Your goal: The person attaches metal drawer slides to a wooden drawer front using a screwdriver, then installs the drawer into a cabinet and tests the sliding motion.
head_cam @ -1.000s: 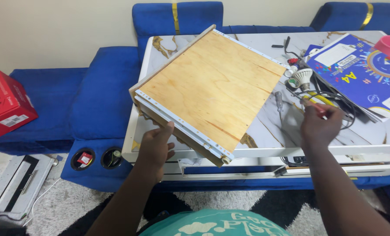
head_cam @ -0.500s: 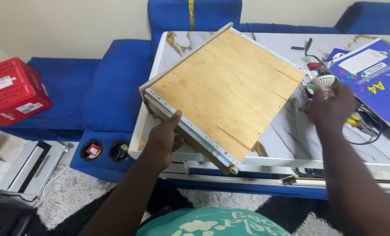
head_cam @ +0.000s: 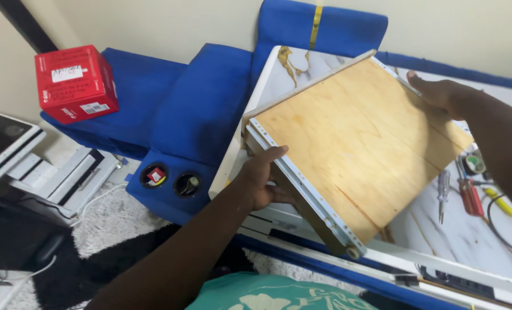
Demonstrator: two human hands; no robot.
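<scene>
blue sofa [head_cam: 198, 109], behind. marble-top table [head_cam: 468, 229]. wooden drawer [head_cam: 353, 143], upside down, tilted over table. red box [head_cam: 75, 83] on sofa. left hand [head_cam: 262, 178] grasping drawer's near rail; right hand [head_cam: 439, 95] gripping far edge. red screwdriver [head_cam: 469, 194] on table.

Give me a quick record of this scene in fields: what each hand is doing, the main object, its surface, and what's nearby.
Left hand: grips near edge of wooden drawer, along its white slide rail
Right hand: holds drawer's far edge
Drawer: upside down, tilted, plywood bottom up
Surface: white marble-look table
Nearby: screwdrivers on table, red box on blue sofa
</scene>
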